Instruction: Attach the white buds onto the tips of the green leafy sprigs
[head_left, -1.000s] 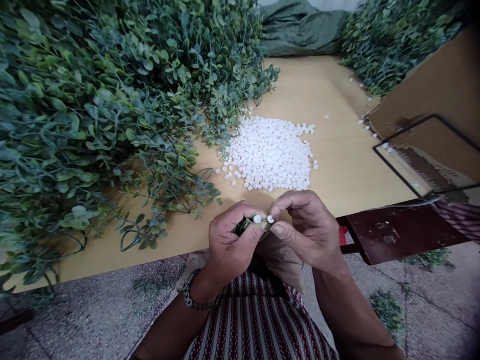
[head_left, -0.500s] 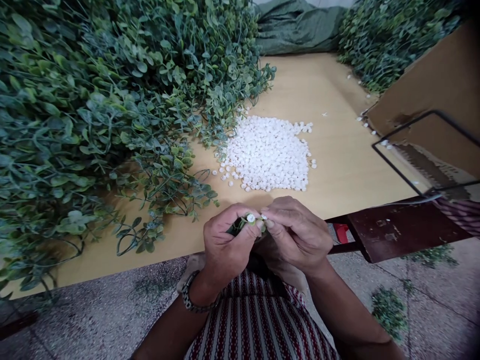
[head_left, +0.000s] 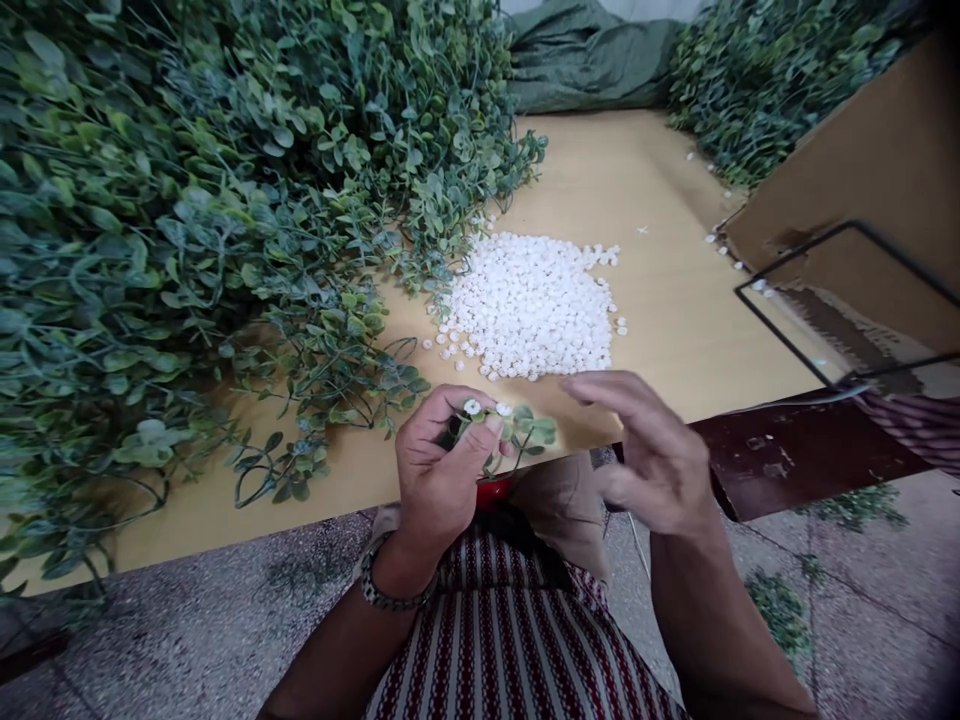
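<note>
Pinched between the thumb and fingers of my left hand (head_left: 442, 465) is a green leafy sprig (head_left: 529, 432), held over the table's front edge. Two small white pieces, like tiny flower caps, show on its stems near my thumb tip. My right hand (head_left: 649, 455) is off to the right of the sprig, thumb and fingers apart, slightly blurred, with nothing seen in it. Beyond both hands a pile of small white pieces (head_left: 536, 305) lies on the tan tabletop (head_left: 660, 330).
A large heap of green artificial foliage (head_left: 225, 180) covers the table's left side. At the far right are more foliage (head_left: 765, 80), a cardboard piece (head_left: 855, 180) and a black wire frame (head_left: 787, 335). A dark red wooden surface (head_left: 802, 455) sits low on the right.
My right hand has let go of the sprig and moved right, its fingers opening. My left hand keeps its hold, and a second white piece on the sprig now shows plainly.
</note>
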